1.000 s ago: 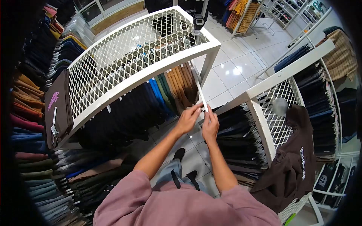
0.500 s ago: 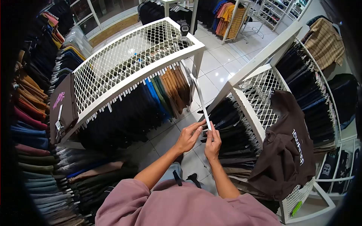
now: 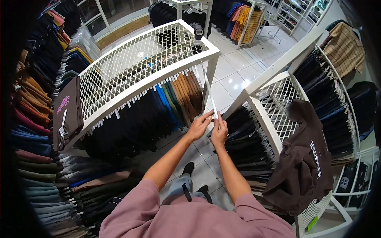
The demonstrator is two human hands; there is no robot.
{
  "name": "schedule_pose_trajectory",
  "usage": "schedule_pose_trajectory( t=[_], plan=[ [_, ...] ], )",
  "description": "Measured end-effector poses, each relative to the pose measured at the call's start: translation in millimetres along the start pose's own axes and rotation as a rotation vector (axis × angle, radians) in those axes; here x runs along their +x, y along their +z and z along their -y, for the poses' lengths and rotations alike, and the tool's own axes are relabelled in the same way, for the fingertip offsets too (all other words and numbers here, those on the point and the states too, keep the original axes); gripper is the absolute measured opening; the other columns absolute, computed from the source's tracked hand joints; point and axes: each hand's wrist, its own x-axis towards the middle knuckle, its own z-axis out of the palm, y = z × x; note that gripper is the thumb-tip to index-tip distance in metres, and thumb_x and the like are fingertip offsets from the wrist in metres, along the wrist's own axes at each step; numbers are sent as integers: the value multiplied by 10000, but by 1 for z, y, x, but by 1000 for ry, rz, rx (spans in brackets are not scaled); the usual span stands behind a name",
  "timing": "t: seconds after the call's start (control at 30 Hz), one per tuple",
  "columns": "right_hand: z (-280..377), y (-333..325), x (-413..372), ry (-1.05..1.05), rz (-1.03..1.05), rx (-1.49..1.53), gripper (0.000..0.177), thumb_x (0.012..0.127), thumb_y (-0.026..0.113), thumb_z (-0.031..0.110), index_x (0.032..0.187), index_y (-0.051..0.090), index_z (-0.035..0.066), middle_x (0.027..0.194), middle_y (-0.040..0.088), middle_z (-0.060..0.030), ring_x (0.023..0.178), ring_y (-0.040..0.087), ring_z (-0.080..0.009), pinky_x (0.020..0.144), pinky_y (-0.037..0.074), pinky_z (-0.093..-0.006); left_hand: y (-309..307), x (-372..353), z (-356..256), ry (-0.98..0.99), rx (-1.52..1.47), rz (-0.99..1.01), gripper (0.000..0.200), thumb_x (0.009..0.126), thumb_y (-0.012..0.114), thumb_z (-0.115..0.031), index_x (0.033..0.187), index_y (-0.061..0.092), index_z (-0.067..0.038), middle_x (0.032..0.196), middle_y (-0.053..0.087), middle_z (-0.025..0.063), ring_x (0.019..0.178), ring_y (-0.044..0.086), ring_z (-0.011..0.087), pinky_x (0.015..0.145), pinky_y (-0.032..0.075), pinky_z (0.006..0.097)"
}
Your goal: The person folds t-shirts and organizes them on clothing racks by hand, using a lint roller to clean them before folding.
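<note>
Between the two racks, both hands meet on a thin white strip or rod (image 3: pixel 210 93), which points away and up to the left. My left hand (image 3: pixel 199 126) is closed on it from the left side. From the right, my right hand (image 3: pixel 219 131) pinches it close to its near end. Just left of the hands stands a white mesh-topped rack (image 3: pixel 149 80) with dark, blue, green and brown garments (image 3: pixel 185 93) hanging below. A second white mesh rack (image 3: pixel 265 123) is on the right, with dark trousers beside it.
A dark brown hoodie (image 3: pixel 303 158) with white lettering drapes over the right rack. A folded brown garment (image 3: pixel 68 113) with a tag lies on the left rack's end. Hanging clothes (image 3: pixel 35 139) line the far left. Tiled floor (image 3: pixel 238 59) runs between the racks.
Both hands have moved forward and slightly left with the white strip. The view has shifted a little, and more of the legs and shoes shows below.
</note>
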Motion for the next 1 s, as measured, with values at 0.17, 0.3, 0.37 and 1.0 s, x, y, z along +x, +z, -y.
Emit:
schedule_pose_trajectory(
  t=[0.17, 0.3, 0.37, 1.0],
  plan=[
    [-5, 37, 51, 56, -10, 76, 386, 1058, 523, 244, 1419, 602, 130, 999, 655, -182, 913, 655, -331, 819, 508, -415, -20, 59, 15, -34, -41, 5, 503, 1085, 502, -314, 1474, 503, 5, 1398, 611, 169, 1171, 659, 227, 1007, 484, 335],
    [-24, 45, 49, 76, -8, 193, 387, 1064, 513, 204, 1434, 587, 114, 1016, 646, -174, 933, 654, -300, 832, 512, -391, -20, 65, 22, -58, 66, -2, 490, 1075, 507, -313, 1446, 533, 5, 1334, 656, 183, 1169, 663, 225, 1004, 486, 333],
    [-36, 41, 29, 46, -24, 194, 385, 1058, 522, 153, 1434, 586, 101, 1004, 634, -170, 910, 645, -280, 821, 511, -374, -15, 48, 24, -87, 132, 23, 490, 1061, 520, -308, 1430, 541, 15, 1267, 691, 197, 1174, 660, 235, 1006, 486, 344],
    [5, 96, 132, -15, -33, -34, 353, 1007, 588, 263, 1308, 690, 108, 850, 606, -201, 830, 621, -393, 757, 485, -467, -63, 124, 37, -19, -85, -81, 477, 1045, 514, -223, 1449, 518, 31, 1321, 654, 200, 1191, 616, 216, 1053, 449, 326]
  ],
)
